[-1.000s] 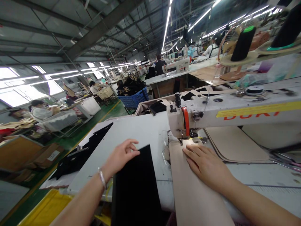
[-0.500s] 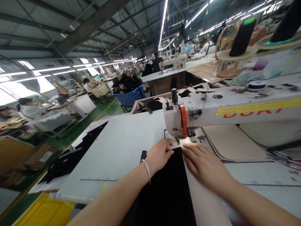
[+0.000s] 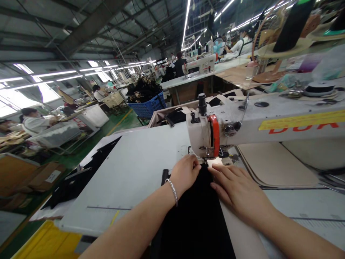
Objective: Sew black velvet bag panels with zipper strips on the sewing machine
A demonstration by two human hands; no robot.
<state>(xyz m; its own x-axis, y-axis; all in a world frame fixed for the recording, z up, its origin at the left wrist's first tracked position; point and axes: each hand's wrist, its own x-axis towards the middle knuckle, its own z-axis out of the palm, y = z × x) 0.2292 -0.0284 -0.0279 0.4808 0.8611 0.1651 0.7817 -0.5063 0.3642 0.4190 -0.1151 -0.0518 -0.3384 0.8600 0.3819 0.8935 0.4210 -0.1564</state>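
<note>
A long black fabric strip (image 3: 198, 216) lies over a beige fabric piece (image 3: 237, 233), its far end at the presser foot (image 3: 206, 161) of a sewing machine (image 3: 201, 135). My left hand (image 3: 185, 172), with a silver bangle at the wrist, has thumb and curled fingers pinched together at the strip's far left edge, close to the foot. Flat on the beige piece, just right of the black strip, rests my right hand (image 3: 237, 185) with its fingers stretched out. Its fingertips reach close to the lit needle area.
Beige panels (image 3: 277, 165) lie stacked under the machine arm. A small black bar (image 3: 165, 176) stands left of my left hand. Beyond the table (image 3: 140, 154) are a blue basket (image 3: 148, 108) heaped with black pieces, and several people at other stations. A yellow bin (image 3: 48, 241) sits lower left.
The black strip's far end has moved forward to the presser foot. My left fingers have curled in more tightly. My right hand stays flat, and the view has shifted slightly.
</note>
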